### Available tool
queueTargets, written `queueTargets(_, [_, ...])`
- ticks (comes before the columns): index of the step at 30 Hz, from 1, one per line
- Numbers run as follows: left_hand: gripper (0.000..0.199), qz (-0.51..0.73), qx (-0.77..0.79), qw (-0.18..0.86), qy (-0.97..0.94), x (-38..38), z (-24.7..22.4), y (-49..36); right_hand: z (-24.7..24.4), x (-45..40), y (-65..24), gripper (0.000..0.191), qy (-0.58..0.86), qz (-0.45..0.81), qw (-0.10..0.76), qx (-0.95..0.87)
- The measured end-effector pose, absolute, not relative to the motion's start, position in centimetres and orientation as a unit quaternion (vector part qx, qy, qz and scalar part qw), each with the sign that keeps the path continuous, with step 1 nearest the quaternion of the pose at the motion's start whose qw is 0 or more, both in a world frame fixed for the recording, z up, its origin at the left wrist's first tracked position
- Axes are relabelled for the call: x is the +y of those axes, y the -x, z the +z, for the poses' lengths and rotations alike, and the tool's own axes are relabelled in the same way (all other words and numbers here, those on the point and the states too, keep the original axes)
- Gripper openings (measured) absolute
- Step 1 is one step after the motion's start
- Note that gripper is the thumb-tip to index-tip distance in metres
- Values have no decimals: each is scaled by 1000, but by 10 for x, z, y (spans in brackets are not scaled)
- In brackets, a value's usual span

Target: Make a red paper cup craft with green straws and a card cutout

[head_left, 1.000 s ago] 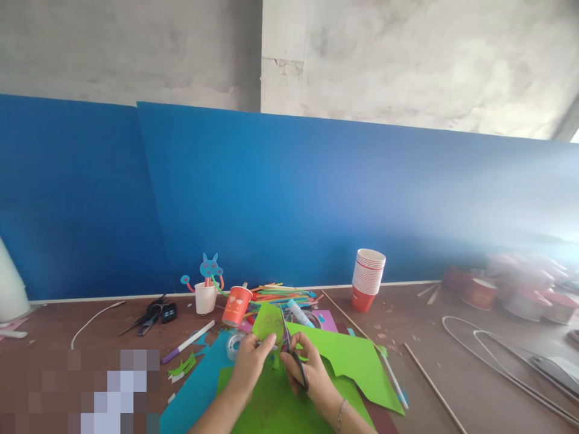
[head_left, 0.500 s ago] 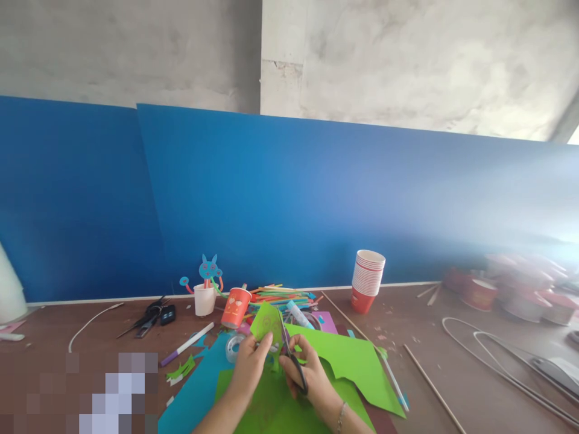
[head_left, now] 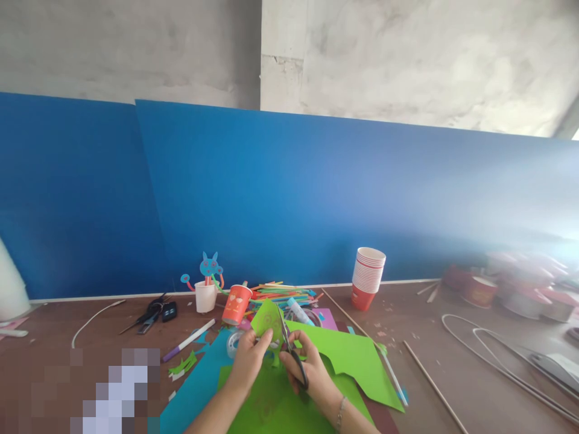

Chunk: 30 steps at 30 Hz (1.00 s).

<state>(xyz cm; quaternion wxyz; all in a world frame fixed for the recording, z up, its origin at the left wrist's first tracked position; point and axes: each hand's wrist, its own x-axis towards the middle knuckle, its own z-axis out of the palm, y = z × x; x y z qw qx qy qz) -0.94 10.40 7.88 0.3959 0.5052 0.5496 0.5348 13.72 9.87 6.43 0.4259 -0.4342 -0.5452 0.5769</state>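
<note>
My left hand (head_left: 251, 357) pinches a small piece of green paper (head_left: 263, 316) with a drawing on it. In my right hand (head_left: 307, 366) is a pair of black-handled scissors (head_left: 297, 363), its blades pointing up and away along the right side of the piece. Whether the blades are closed on the paper is hard to make out. Below both hands lie large green sheets (head_left: 353, 352) over a blue sheet (head_left: 199, 377). A roll of clear tape (head_left: 233, 343) sits just left of my left hand.
Behind are colourful sticks (head_left: 283, 294), a glue stick (head_left: 300, 311), a tilted red cup (head_left: 236, 305) and a white cup (head_left: 205, 297) with a blue paper figure. A cup stack (head_left: 368, 277) stands right. A marker (head_left: 189, 340), keys (head_left: 169, 311), a wooden stick (head_left: 434, 386) and a cable (head_left: 497, 346) lie around.
Both hands stay in nearly the same place, with the scissors still at the green piece's right side. The view has shifted very slightly.
</note>
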Motion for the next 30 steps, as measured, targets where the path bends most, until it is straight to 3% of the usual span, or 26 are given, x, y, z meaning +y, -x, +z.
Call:
queueTargets(21, [21,532,442,483,-537,105,92,17,69,101,-140,54,434,598,411,-533])
queueTargets(30, [25,560,493,469,-473,103,83,11,65,102,-139,56,423,580,430,-548])
